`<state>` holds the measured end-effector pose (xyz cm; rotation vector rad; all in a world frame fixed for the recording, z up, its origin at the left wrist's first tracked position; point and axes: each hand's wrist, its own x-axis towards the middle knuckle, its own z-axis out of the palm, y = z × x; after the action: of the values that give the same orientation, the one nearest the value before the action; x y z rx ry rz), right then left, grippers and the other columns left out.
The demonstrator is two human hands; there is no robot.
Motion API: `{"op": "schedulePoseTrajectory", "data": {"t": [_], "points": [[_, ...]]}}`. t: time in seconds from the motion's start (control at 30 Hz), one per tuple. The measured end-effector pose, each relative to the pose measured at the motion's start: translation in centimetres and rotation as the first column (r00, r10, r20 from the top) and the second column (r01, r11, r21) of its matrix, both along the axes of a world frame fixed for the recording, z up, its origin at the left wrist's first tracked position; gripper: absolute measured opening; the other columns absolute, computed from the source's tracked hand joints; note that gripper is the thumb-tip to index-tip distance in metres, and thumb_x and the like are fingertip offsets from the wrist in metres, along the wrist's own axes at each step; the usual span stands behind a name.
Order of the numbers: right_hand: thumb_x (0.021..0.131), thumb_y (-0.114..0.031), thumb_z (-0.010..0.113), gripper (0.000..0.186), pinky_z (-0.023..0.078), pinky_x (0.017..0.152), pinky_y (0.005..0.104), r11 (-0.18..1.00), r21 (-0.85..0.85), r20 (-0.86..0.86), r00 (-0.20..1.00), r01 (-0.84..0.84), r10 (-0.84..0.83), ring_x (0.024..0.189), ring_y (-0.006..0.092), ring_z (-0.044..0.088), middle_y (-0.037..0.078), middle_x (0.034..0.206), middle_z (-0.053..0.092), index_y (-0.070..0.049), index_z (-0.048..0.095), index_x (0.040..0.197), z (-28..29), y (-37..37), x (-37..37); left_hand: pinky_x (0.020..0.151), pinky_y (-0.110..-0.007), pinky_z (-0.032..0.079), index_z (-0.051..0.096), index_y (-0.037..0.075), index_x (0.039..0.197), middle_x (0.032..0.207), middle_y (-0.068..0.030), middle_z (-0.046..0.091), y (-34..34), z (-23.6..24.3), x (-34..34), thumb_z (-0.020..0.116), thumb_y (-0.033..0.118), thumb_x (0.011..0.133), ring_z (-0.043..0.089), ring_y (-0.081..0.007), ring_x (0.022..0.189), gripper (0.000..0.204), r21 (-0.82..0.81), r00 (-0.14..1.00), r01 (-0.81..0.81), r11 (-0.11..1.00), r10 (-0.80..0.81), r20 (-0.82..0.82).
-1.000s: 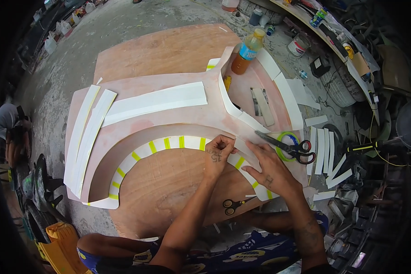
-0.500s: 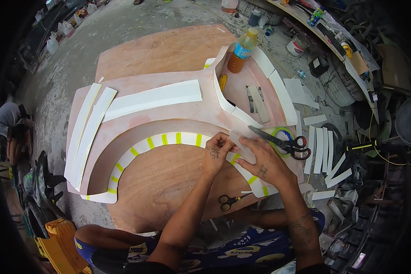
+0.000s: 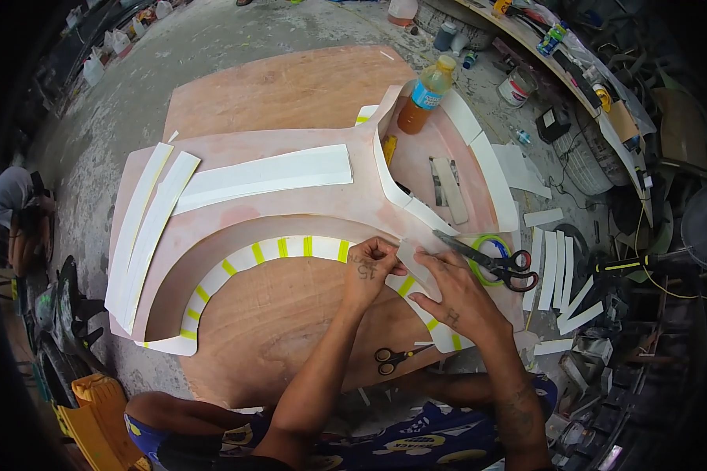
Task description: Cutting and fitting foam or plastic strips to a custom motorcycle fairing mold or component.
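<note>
Both my hands work over the right end of the arch in a pinkish body panel [image 3: 279, 192]. My left hand [image 3: 367, 276] is closed, thumb and fingertips pinching the edge of a small whitish strip [image 3: 414, 262]. My right hand [image 3: 457, 284] holds the same strip with its fingers, the thumb apart below it; part of the strip is hidden. Along the arch runs a white card band [image 3: 268, 252] crossed by yellow tape pieces. Close to my right hand lie large black scissors [image 3: 498, 263], partly over a green tape roll [image 3: 479, 273].
A bottle of amber liquid [image 3: 426, 96] stands in the panel's right recess, near a yellow cutter [image 3: 389, 149]. Long white strips [image 3: 263, 179] lie on the panel; more cut strips [image 3: 557, 267] lie at right. Small scissors [image 3: 391, 359] rest on the plywood [image 3: 267, 322] near my legs.
The view has shifted slightly, so the panel appears a little lower. My hands stay on the whitish strip, with the left fingers moved slightly along its edge.
</note>
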<state>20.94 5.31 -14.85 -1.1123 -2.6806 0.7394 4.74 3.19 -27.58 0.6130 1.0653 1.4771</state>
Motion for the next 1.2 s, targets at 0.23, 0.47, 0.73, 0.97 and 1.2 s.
{"op": "schedulePoseTrajectory", "data": {"t": [0.23,0.47,0.73,0.97,1.2], "points": [[0.082,-0.018,0.073,0.06,0.042,0.1,0.0439,1.0,-0.009,-0.016,1.0,0.004,-0.004,0.115,0.0403,0.053,0.022,0.118,0.057,-0.001,0.049,0.134,0.2,-0.1,0.3,0.059,-0.025,0.06,0.06,-0.005,0.08,0.077,-0.0111,0.067,0.1,0.1,-0.1,0.067,0.005,0.09,0.068,-0.0147,0.066,0.016,-0.021,0.999,-0.004,1.0,0.004,0.037],[0.081,-0.011,0.07,0.059,0.041,0.101,0.0448,0.994,-0.104,0.033,0.999,0.032,-0.029,0.119,0.0416,0.049,0.025,0.121,0.055,0.0,0.048,0.134,-0.3,0.4,0.4,0.061,-0.025,0.057,0.061,-0.004,0.078,0.073,-0.0104,0.067,-0.3,0.0,1.1,0.07,0.004,0.088,0.067,-0.014,0.066,0.015,0.042,0.999,-0.003,0.999,0.005,-0.04],[0.084,-0.003,0.065,0.044,0.05,0.092,0.0382,0.989,-0.024,-0.129,0.98,0.148,-0.15,0.106,0.0348,0.065,0.022,0.115,0.065,-0.001,0.058,0.127,-0.8,0.8,-0.5,0.052,-0.024,0.051,0.06,-0.002,0.066,0.063,-0.0103,0.065,0.6,1.7,0.4,0.082,0.011,0.077,0.062,-0.0125,0.055,0.028,0.03,0.97,0.047,0.998,-0.038,-0.239],[0.085,0.0,0.062,0.039,0.051,0.09,0.0382,0.987,0.01,-0.09,0.983,0.163,-0.161,0.105,0.0354,0.066,0.023,0.11,0.066,0.002,0.059,0.124,-1.3,1.1,-0.4,0.054,-0.025,0.056,0.062,-0.003,0.071,0.068,-0.0124,0.068,0.8,1.9,0.2,0.083,0.012,0.077,0.066,-0.0141,0.058,0.026,-0.03,0.982,0.074,0.997,-0.078,-0.173],[0.082,0.005,0.058,0.041,0.051,0.09,0.0385,0.992,0.012,-0.102,0.987,0.125,-0.124,0.107,0.0367,0.065,0.025,0.108,0.065,0.003,0.058,0.123,-1.0,0.8,-0.1,0.05,-0.025,0.055,0.059,-0.002,0.065,0.064,-0.013,0.066,0.8,2.2,-0.1,0.084,0.007,0.074,0.066,-0.0149,0.055,0.028,-0.083,0.997,0.01,0.997,-0.016,-0.076]]}}
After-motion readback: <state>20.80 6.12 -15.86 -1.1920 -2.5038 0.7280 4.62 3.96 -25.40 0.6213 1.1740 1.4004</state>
